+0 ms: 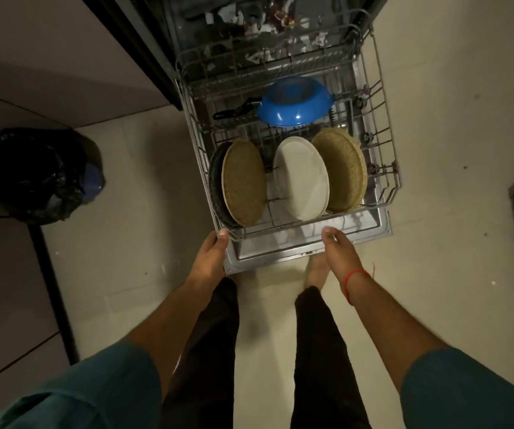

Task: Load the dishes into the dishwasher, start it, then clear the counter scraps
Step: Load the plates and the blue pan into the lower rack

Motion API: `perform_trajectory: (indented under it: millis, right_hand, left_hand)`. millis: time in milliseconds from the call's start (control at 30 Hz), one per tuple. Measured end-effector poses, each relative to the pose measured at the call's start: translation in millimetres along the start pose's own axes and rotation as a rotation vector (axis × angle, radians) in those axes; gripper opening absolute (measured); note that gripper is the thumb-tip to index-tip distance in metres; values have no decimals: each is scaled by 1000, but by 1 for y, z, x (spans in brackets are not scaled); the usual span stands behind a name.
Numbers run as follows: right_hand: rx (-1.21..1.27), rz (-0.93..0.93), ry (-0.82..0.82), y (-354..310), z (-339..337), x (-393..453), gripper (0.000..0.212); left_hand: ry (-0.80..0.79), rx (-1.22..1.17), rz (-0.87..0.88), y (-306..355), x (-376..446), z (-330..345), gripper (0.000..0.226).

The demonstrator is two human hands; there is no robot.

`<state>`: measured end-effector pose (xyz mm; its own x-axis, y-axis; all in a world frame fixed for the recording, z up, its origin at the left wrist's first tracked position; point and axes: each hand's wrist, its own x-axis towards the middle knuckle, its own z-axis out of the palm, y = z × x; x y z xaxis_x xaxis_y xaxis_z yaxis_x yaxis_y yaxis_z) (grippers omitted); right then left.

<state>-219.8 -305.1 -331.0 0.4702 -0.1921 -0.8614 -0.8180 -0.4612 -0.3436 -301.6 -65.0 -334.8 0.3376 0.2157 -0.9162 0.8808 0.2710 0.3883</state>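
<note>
The lower rack (pixel 311 226) is pulled out over the open dishwasher door (pixel 280 258) and looks loaded: near its front edge stand four plates on edge, a dark plate (pixel 215 181) at far left with a woven tan plate (pixel 244 184) just in front of it, a white plate (pixel 302 178) in the middle, and a second woven plate (pixel 342 171) to the right, while farther back a blue pan (pixel 294 102) lies upside down with its black handle (pixel 237 111) pointing left. The left hand (pixel 210 258) grips the near left corner of the rack, thumb on top of the wire, and the right hand (pixel 339 250) meets the front rail farther right with its thumb on the rim; its other fingers are hidden, so whether it truly holds the rail I cannot tell. Judging by this, loading is largely done; pushing the rack in, shutting the door, starting the machine and clearing the counter scraps all remain. The rack's long axis runs near to far, into the machine, and the plates face left and right across it. An upper rack (pixel 268 57) sits farther in, and a black bin bag (pixel 42 174) stands on the floor at left
</note>
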Motion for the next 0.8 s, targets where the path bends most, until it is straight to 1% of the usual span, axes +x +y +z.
perform_trajectory:
  millis: [67, 100, 133, 233, 267, 333, 400, 467, 533, 633, 800]
  right_hand:
    - [-44, -54, -29, -12, -13, 10, 47]
    - [-65, -86, -45, -18, -21, 13, 45]
    - [-83, -124, -64, -24, -31, 15, 44]
    - [-146, -193, -109, -37, -58, 22, 51]
    - [-172, -212, -127, -40, -68, 24, 52]
    - [-220, -236, -144, -44, -88, 30, 54]
    - [-251, -248, -170, -48, -104, 35, 51]
    - [-271, -236, -185, -50, -119, 41, 45]
    - [-269, -218, -164, -50, -128, 49, 46]
    - [-269, -177, -139, -50, -133, 60, 50]
    - [-220, -174, -120, -52, -127, 65, 42]
  left_hand:
    - [11, -52, -24, -2, 4, 9, 90]
    - [16, -73, -37, -1, 4, 16, 92]
    - [24, -85, -45, 3, 2, 26, 89]
    - [92, -95, -27, 10, -1, 50, 64]
    - [113, -105, -27, 11, -1, 58, 61]
    - [132, -138, -19, 17, -3, 74, 59]
    - [134, -168, -20, 22, -5, 87, 57]
    - [130, -196, -33, 23, -4, 100, 60]
    - [133, -215, -34, 24, -1, 109, 62]
    - [119, -230, -54, 27, 5, 119, 66]
    - [113, -248, -78, 26, 21, 119, 67]
